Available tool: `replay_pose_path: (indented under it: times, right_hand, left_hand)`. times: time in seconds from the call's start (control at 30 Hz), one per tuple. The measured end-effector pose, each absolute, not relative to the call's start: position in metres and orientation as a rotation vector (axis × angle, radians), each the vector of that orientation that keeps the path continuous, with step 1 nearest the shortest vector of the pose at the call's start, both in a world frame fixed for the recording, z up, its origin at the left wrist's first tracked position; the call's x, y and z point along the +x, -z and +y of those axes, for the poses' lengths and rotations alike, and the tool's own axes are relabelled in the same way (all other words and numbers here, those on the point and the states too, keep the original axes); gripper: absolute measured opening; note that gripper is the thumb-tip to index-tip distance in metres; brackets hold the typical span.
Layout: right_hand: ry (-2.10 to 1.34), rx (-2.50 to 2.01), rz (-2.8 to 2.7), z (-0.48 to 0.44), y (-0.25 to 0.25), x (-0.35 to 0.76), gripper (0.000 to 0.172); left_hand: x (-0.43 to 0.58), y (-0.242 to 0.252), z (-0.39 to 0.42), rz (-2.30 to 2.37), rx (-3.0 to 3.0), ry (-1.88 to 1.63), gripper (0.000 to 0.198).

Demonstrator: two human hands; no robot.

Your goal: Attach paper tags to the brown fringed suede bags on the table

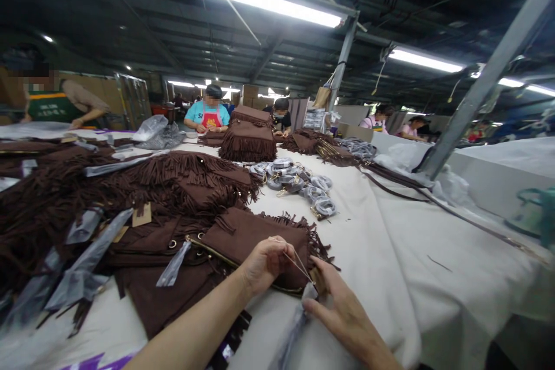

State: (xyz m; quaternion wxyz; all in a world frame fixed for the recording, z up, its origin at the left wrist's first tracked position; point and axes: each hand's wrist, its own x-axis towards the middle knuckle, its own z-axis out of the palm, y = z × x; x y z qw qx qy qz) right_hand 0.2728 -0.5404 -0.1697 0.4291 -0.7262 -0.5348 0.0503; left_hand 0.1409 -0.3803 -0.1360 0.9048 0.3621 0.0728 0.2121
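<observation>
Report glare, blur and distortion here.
Head view throughout: the ceiling light glares white below a dark roof; left hand and right hand look fairly clear; the teal item at the right edge is blurred; the grey post slants, probably from wide-angle stretching.

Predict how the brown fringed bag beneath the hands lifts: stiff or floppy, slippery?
The brown fringed bag probably sags: it looks soft and lies flat. Its loose fringe would likely dangle and swing, as the strands splay separately. It looks matte, so probably not slippery.

Plastic sleeve (293, 329), a bit blurry, btm end o/o frame.
</observation>
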Motion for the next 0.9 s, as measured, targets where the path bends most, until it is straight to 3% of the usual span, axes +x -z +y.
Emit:
replay_pose_path:
  times: [0.13, 0.3, 0.47, 0.57, 0.9]
  right_hand:
    - [-0.104, -1.865, -1.514, -0.55, 0.193, 0.283, 0.048]
    - [0.041, -1.831, -1.775, -0.55, 0.185, 0.304, 0.043]
    - [0.199, -1.908, -1.698, -0.551, 0.149, 0.307, 0.025]
    - [0.167, -1.875, -1.668, -0.552, 0.127, 0.294, 0.019]
    - [0.708, -1.791, -1.642, -0.541, 0.119, 0.274, 0.033]
  left_hand:
    - [0.139, 0.136, -0.384, 0.18, 0.739, -0.41, 0.019]
    - [0.142, 0.136, -0.385, 0.203, 0.798, -0.367, 0.013]
    - [0.144, 0.13, -0.392, 0.287, 1.113, -0.327, 0.044]
    - [0.148, 0.121, -0.401, 0.197, 1.302, -0.267, 0.051]
    - [0.158, 0.097, -0.415, 0.056, 2.057, -0.388, 0.016]
